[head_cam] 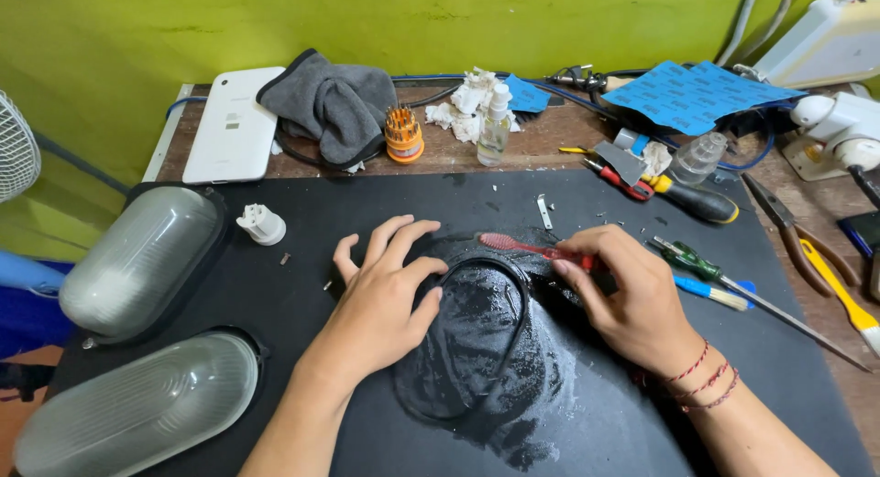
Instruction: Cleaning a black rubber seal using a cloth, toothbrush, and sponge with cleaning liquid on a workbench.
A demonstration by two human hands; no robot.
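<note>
two hands are seen at the centre of the frame, over a black mat (275,294) that covers the wooden surface (550,147). the left hand (385,294) is spread flat, fingers splayed, and is pressed on the left edge of a black oval housing with a thin rubber gasket ring (495,349), which lies wet and foamy at centre bottom. the right hand (632,303) is clenched around the handle of a red plastic toothbrush (527,248), whose bristle head is held at the upper rim of the housing. the housing is judged light and stiff, but slippery from the suds, so it is best pinned by its rim, as is done here; the gasket looks soft and easily pulled out of its groove. the toothbrush is light and slightly flexible, and is best taken at mid-handle. two ribbed frosted glass lamp covers (137,257) lie at the left of the frame, and are judged heavy and fragile. a green-handled screwdriver (697,262) lies just right of the right hand, and a small white lamp socket (263,225) at upper left of the left hand.
</note>
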